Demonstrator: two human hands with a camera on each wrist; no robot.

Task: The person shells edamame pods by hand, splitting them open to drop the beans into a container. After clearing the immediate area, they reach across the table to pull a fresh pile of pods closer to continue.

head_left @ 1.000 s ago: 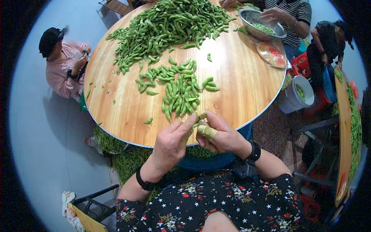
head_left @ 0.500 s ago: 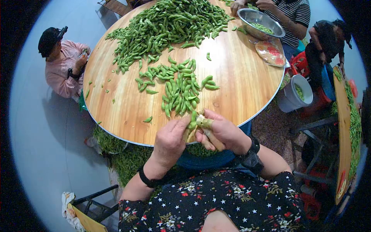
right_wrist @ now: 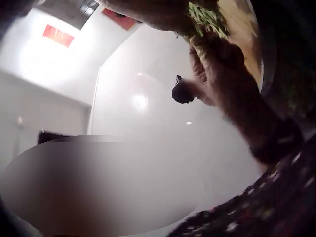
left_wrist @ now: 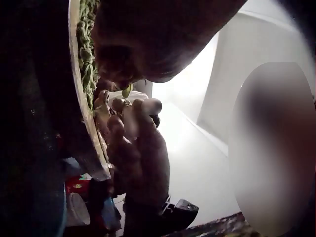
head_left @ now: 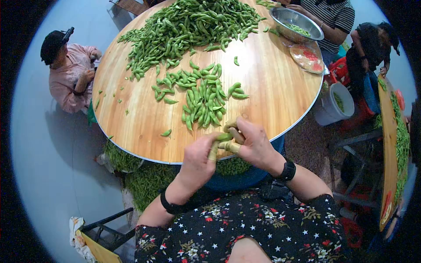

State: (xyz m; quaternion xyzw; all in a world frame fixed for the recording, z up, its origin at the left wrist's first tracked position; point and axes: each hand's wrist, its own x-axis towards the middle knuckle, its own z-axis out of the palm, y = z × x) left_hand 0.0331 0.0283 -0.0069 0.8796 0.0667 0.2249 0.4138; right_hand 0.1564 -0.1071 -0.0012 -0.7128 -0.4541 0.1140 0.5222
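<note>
Over the near edge of the round wooden table, my left hand [head_left: 197, 155] pinches a green soybean pod [head_left: 224, 136] between thumb and fingers. My right hand [head_left: 256, 144] meets it from the other side, its fingers curled at the pod's free end and its thumb just below. Tan wraps [head_left: 232, 148] cover some of the fingertips. Just beyond the hands lies a small group of whole pods [head_left: 204, 103]. In the left wrist view the pod [left_wrist: 127, 91] shows as a small green piece between both hands.
A large heap of pods [head_left: 193, 26] covers the table's far side. At the far right stand a metal bowl [head_left: 285, 22] and a wrapped round item [head_left: 307, 59]. A white bucket [head_left: 335, 107] is on the floor to the right. Other people sit around the table.
The pod in my left hand has swung from upright to nearly level. My right hand's fingers have lifted and curled over toward its end.
</note>
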